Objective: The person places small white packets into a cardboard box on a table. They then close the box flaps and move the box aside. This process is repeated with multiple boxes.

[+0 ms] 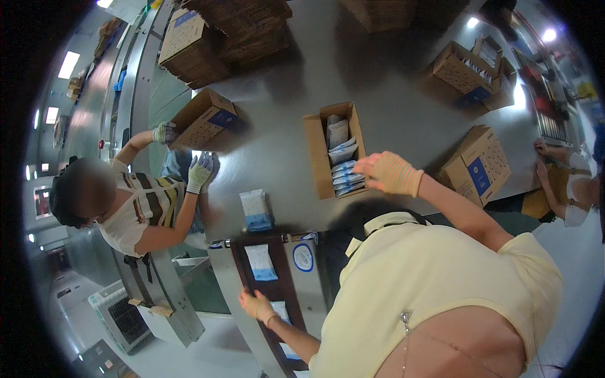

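Note:
An open cardboard box (316, 148) stands on the metal table, with white-and-blue packets (345, 170) lined up inside. At the box's right edge, my right hand (391, 173), in a striped orange glove, bends its fingers down beside the packets; its fingertips are partly hidden. Lower left, my left hand (257, 307) hovers over the dark conveyor belt (242, 252), fingers apart and holding nothing visible. Beside it is a packet on the belt (278, 310), partly covered by my hand and forearm. Farther up the belt lies another packet (261, 262), and one more packet (256, 210) rests on the table just past the belt's end.
On the left, a co-worker in striped gloves (200, 172) handles an open carton (205, 120). Stacked flat cardboard (246, 31) stands at the far left. To the right are a closed carton (477, 165) and an open filled carton (466, 72). Another person's hands (542, 157) show far right.

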`<state>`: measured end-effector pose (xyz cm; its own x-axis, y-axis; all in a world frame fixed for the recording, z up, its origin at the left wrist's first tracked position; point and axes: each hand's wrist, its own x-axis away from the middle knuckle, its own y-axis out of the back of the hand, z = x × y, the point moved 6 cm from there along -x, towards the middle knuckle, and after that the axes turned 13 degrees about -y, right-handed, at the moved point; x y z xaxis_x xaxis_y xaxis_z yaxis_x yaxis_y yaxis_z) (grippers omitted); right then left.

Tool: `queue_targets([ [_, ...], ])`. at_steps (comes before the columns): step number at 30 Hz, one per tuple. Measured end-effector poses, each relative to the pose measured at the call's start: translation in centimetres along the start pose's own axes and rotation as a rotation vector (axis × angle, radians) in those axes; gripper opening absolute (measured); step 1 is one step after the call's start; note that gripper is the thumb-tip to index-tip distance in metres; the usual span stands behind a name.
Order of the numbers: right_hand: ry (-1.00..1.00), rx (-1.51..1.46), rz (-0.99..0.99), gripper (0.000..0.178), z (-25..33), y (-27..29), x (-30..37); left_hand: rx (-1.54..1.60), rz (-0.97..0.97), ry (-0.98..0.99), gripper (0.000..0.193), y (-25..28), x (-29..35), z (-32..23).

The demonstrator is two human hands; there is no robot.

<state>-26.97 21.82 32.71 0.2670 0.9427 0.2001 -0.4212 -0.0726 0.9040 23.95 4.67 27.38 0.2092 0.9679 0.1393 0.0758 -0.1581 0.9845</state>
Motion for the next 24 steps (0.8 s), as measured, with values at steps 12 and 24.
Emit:
queue_targets([
  [12, -0.095, 0.152, -0.099, 0.033, -3.8, 4.3, -5.5, 0.822, 0.12, -0.414, 0.038, -1.8, -15.1, -9.5],
  [24, -0.165, 0.476, 0.243, 0.037, -3.8, 0.7, -14.2, 1.31, 0.664, -0.047, 0.051, -16.4, -21.5, -15.7],
])
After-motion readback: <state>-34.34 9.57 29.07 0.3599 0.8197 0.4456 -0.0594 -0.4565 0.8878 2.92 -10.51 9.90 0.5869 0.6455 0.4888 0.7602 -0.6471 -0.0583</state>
